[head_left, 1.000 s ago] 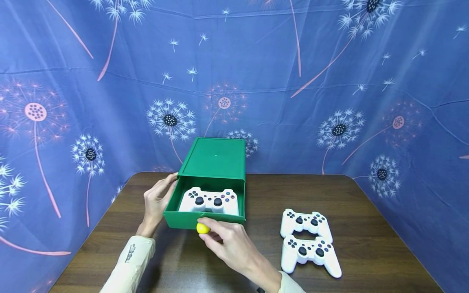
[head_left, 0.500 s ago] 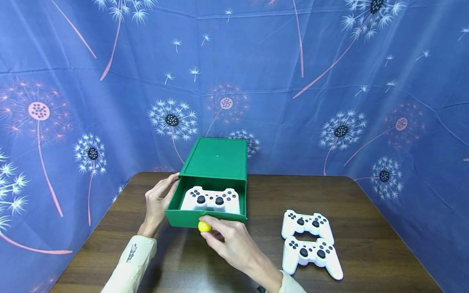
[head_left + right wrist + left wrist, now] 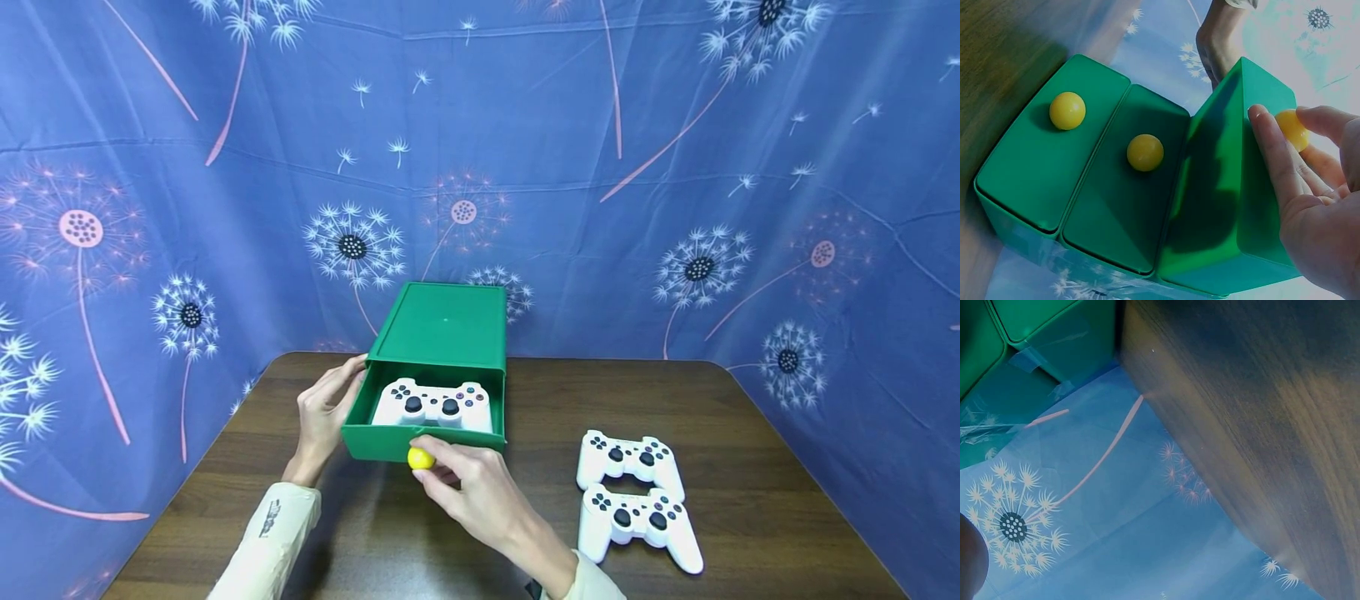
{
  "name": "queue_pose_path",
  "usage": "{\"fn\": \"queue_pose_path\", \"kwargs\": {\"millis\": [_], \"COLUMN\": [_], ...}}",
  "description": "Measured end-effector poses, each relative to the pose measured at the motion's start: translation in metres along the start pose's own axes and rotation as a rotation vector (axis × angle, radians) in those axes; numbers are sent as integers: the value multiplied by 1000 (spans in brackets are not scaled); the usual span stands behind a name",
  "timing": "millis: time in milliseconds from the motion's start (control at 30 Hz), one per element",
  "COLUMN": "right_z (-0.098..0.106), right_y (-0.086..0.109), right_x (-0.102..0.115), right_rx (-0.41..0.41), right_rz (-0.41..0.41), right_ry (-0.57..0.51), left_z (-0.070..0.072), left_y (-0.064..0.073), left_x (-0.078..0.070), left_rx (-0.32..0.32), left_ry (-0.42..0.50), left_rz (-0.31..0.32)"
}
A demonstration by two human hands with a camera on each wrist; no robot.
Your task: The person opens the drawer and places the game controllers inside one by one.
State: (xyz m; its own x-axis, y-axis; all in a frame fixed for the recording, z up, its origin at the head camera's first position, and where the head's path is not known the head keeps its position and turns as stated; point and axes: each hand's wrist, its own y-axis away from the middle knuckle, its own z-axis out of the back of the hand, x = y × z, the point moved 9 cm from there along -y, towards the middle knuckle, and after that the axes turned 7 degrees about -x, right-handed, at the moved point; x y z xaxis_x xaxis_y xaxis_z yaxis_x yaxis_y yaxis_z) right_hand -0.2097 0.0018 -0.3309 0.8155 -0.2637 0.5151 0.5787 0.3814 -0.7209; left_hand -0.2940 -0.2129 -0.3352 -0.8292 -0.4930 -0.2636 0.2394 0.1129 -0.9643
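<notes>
A green drawer cabinet (image 3: 450, 321) stands on the table with its top drawer (image 3: 375, 442) pulled out. Inside that drawer lies a white game controller (image 3: 432, 405). My right hand (image 3: 480, 492) pinches the round yellow knob (image 3: 1293, 129) on the drawer front between thumb and fingers. In the right wrist view, two lower drawers with yellow knobs (image 3: 1067, 110) are flush with the cabinet. My left hand (image 3: 321, 417) rests against the cabinet's left side, its fingers reaching back along it with the tips partly hidden. The left wrist view catches only the cabinet's edge (image 3: 1054, 347).
Two more white game controllers (image 3: 637, 521) lie on the table to the right, one in front of the other and overlapping in the head view. The wooden table (image 3: 750, 467) ends at a blue dandelion-print cloth (image 3: 570, 250) hanging behind it.
The top drawer has slid slightly inward, away from me, with my right hand following on the knob. My left hand keeps its place on the cabinet's side.
</notes>
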Motion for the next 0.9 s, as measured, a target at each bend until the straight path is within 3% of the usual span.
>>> {"fn": "queue_pose_path", "kwargs": {"millis": [900], "right_z": [1], "right_y": [-11], "right_x": [-17], "right_rx": [7], "right_rz": [-58], "right_ry": [-15], "left_z": [-1], "left_y": [4], "left_x": [2], "left_rx": [5], "left_ry": [-7], "left_rz": [20]}}
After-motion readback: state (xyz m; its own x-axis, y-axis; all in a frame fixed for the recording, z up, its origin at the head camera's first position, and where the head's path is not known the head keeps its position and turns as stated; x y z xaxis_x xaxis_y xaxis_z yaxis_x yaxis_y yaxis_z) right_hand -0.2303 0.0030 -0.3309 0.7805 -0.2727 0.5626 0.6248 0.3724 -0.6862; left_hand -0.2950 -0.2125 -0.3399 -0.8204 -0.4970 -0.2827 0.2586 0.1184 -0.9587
